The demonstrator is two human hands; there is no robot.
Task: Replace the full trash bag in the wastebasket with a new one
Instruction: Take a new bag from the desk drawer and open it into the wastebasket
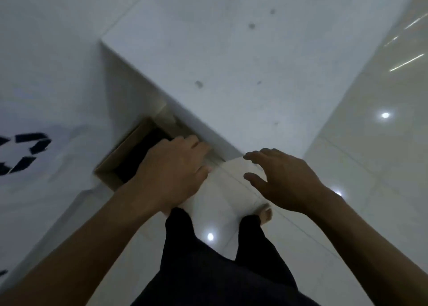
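since the full trash bag is judged to be soft, thin and slippery, with its weight hanging low, it is best taken by the gathered rim, where the film can be bunched and held firmly, and not by the side wall, which is likely to stretch or tear. the bag itself is not plainly made out: only a dark inside is seen in the brown-edged opening [136,154], taken to be the mouth of the wastebasket, which is set into a white surface [58,97] marked with a black recycling sign [25,153], low and left of centre. the left hand [171,173] is reached down and forward over the opening's right side, back upward, its fingers laid roughly straight and together; nothing is seen held in them, though the tips are blurred. the right hand [284,178] is held near it, apart from the opening, palm down, fingers spread and loosely bent, with nothing gripped. both forearms are stretched in from the lower corners. dark trouser legs [208,271] and a bare foot [266,214] are seen below on the glossy floor [347,166].
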